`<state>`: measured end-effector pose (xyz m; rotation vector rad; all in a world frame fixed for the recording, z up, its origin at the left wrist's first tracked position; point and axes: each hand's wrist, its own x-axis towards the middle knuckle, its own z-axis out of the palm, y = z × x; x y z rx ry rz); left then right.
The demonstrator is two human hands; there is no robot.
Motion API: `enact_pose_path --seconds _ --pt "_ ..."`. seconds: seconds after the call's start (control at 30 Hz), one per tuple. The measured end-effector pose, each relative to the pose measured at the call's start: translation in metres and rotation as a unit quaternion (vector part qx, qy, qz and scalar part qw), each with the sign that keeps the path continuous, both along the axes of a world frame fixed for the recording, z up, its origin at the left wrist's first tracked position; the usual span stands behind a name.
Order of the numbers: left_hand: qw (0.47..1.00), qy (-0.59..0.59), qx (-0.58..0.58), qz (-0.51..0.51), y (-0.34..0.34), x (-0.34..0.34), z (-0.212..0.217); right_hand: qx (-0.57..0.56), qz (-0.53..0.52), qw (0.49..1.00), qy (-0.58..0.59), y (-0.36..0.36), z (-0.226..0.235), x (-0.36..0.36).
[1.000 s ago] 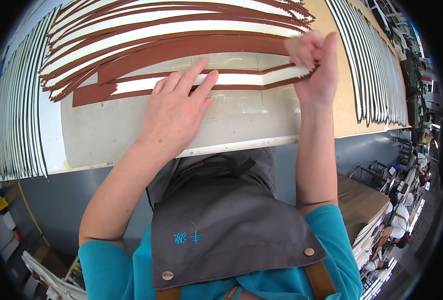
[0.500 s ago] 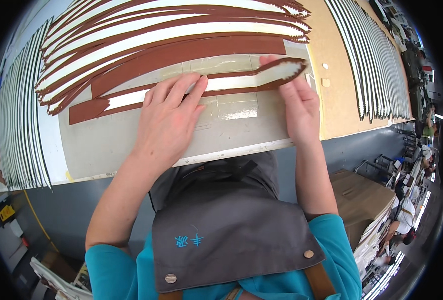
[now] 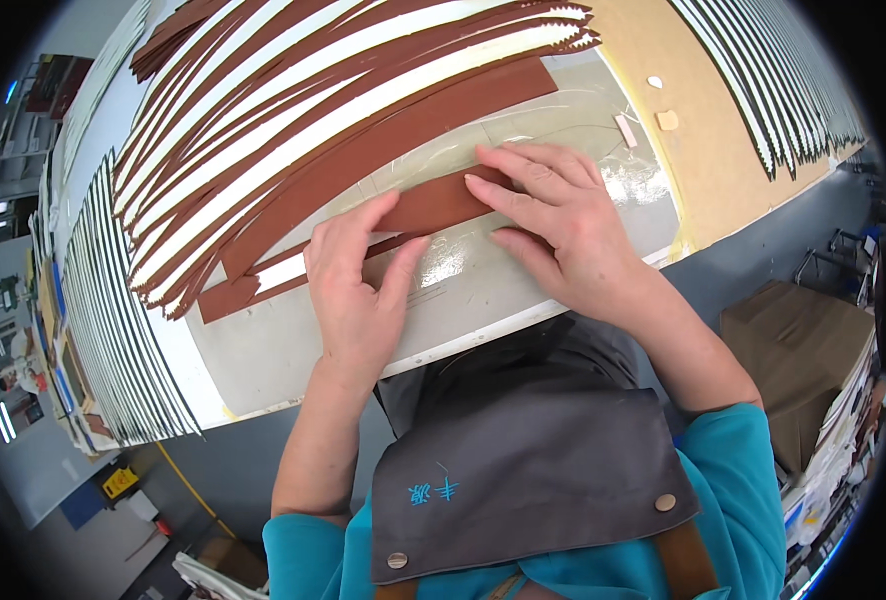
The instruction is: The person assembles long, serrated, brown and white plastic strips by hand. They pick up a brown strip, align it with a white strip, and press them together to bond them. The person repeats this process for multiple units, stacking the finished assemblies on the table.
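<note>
A long leather-like strip (image 3: 438, 206) lies across the grey work mat, its right part folded over so the brown face is up. Further left its white lining (image 3: 285, 270) shows between brown edges. My left hand (image 3: 348, 285) spans the strip, thumb on the near edge and fingers at the far edge, lightly gripping it. At the folded right part, my right hand (image 3: 573, 220) has curved fingertips on top and the thumb by the near edge. The fold's end is hidden under this hand. Beyond lies a separate brown strip (image 3: 403, 135), its plain face up.
Many brown-and-white strips (image 3: 333, 90) with notched ends overlap at the back. Dark-edged white strips (image 3: 128, 310) lie in rows at left, and another row (image 3: 763, 80) at right. Small pale scraps (image 3: 667, 120) sit on the tan board. A brown-covered stack (image 3: 798, 350) stands right of the table.
The strip's notched right end, raised in my right hand before, is now folded over leftward and down. My right hand moved in closer to my left. The whole view has turned somewhat.
</note>
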<state>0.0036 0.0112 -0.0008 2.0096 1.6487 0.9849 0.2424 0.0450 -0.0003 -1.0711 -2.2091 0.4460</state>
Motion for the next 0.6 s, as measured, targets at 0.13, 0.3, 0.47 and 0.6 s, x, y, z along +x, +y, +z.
enact_pose_path --seconds 0.13,0.3,0.47,0.6 --pt "0.999 0.051 0.002 -0.003 -0.001 0.002 0.005 -0.014 -0.012 1.0 -0.016 -0.007 0.006 0.012" --pt "1.0 0.02 0.013 -0.002 -0.003 -0.001 0.002 -0.023 -0.017 0.998 -0.064 -0.013 0.009 0.016" --pt "0.999 0.019 0.025 0.001 -0.003 0.003 0.004 -0.018 -0.015 0.998 -0.066 -0.013 0.008 0.015" --pt "0.999 0.051 0.014 -0.005 -0.003 0.002 0.006 -0.015 -0.014 0.998 -0.066 -0.011 0.009 0.014"
